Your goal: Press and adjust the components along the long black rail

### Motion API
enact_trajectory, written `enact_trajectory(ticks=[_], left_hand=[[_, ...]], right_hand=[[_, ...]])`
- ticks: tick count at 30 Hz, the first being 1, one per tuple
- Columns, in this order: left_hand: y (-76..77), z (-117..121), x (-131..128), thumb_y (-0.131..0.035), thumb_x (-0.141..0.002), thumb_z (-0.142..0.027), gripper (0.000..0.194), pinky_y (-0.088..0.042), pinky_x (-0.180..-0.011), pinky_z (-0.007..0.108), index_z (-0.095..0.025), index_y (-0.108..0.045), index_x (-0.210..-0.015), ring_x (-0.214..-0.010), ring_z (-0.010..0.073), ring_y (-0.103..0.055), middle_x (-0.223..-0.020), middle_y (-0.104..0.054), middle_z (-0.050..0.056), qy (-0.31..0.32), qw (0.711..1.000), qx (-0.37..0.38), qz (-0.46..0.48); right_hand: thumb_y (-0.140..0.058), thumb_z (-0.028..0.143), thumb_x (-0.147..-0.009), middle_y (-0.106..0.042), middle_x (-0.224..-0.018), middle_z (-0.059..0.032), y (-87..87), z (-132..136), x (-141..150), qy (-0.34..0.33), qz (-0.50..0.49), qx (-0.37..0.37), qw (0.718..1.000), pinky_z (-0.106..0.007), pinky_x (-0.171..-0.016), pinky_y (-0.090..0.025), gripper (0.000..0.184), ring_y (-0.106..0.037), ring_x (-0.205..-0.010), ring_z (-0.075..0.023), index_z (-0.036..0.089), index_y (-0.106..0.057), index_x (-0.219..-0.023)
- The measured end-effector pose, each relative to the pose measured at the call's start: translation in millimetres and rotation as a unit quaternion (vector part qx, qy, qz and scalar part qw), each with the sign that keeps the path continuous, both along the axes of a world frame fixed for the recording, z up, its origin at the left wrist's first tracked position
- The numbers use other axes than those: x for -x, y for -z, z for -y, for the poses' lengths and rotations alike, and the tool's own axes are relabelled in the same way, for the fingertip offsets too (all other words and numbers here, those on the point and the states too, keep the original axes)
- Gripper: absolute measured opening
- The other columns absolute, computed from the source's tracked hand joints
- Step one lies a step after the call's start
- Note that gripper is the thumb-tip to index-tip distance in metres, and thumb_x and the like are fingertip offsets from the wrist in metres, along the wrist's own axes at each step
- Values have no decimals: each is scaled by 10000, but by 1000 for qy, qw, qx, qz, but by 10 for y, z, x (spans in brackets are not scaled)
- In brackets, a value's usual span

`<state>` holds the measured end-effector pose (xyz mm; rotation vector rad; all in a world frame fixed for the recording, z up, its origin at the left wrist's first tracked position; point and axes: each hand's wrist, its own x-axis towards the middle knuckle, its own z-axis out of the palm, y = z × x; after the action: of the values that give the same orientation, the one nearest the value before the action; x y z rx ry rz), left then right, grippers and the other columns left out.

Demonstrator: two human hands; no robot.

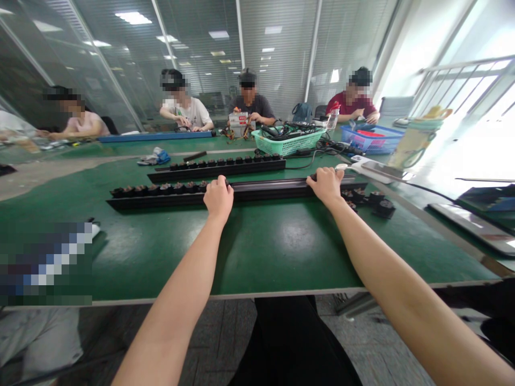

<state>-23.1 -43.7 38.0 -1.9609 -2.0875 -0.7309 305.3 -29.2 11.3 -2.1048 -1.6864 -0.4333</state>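
Note:
A long black rail (273, 188) lies across the green table in front of me, with a row of small round black parts (153, 190) along its left stretch. Near the rail's middle, my left hand (219, 199) is closed, its fingers curled over the rail beside the last part of the row. My right hand (328, 185) grips farther right along the same rail, fingers bent over its top. What lies under the fingertips is hidden. Several loose round black parts (383, 208) sit just beyond the right hand, by the rail's right end.
Behind lies a second black rail (225, 170) with similar parts. A green basket (289, 142) of cables, a blue basket (376, 140) and a large jug (416, 142) stand farther back. Several people sit across the table, one beside a blue rail (156, 137). A phone-like slab (475, 228) lies right.

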Motion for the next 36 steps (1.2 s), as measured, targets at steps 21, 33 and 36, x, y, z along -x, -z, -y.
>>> enact_trajectory(ticks=[21,33,36], left_hand=[[18,-6,1,-456,-1011,-284,356,-542,-953,396,-223,-571,-1342,-1235,290,-591,-1257,-665,140,3,1000,-7,4],[-3,8,2,-439,-1017,-287,371,-538,-959,387,-221,-562,-1360,-1250,288,-584,-1278,-659,149,2,1000,4,2],[1,6,3,-441,-1017,-287,371,-539,-959,388,-220,-564,-1361,-1250,287,-584,-1278,-658,149,4,1000,2,4]], right_hand=[[-448,367,-998,-646,-1151,-231,30,-15,-3,21,2,-1,1000,-486,-968,-287,379,-483,-1135,-362,88,-686,-1094],[-420,357,-997,-637,-1128,-233,20,12,14,22,-5,-15,1000,-491,-959,-285,386,-466,-1111,-357,85,-685,-1071],[-413,356,-997,-634,-1127,-233,10,19,19,23,-5,-10,1000,-493,-962,-288,396,-465,-1110,-355,81,-685,-1077]])
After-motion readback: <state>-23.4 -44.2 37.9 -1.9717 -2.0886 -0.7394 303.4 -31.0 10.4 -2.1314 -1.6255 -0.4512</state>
